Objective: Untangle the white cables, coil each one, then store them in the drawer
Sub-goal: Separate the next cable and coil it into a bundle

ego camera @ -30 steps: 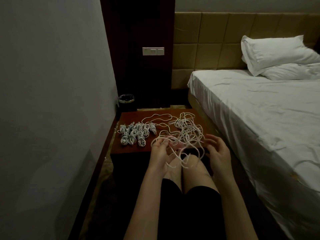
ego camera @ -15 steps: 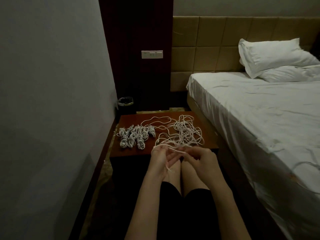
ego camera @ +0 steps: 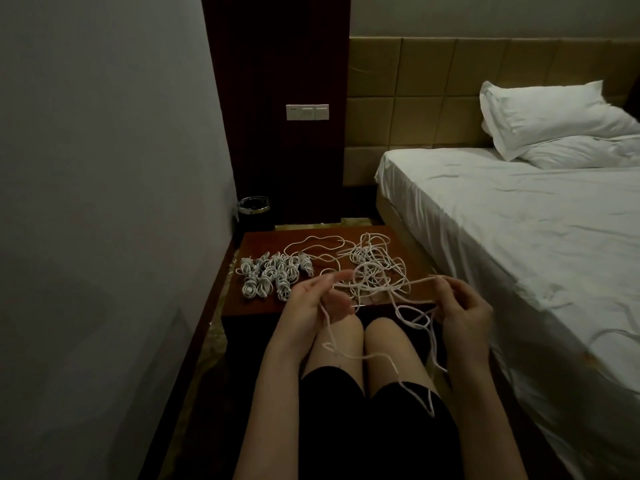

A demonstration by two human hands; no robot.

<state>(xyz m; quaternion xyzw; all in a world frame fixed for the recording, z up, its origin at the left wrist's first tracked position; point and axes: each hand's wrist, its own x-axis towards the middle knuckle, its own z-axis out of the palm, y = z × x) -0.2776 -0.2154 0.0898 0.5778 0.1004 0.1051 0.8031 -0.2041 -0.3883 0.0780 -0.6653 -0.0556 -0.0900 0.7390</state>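
Observation:
A loose tangle of white cables lies on the right half of the brown wooden nightstand. Several coiled white cables sit in a cluster on its left half. My left hand pinches one white cable near the front edge. My right hand grips the same cable farther right, stretching it between both hands. Slack from that cable hangs in loops over my knees. No drawer front is visible.
A grey wall runs close along the left. A bed with white sheets and pillows fills the right. A small dark bin stands behind the nightstand, under a dark panel with a switch plate.
My hands met at the front edge, then drew apart, pulling one cable out of the tangle. Its slack now drapes over my lap.

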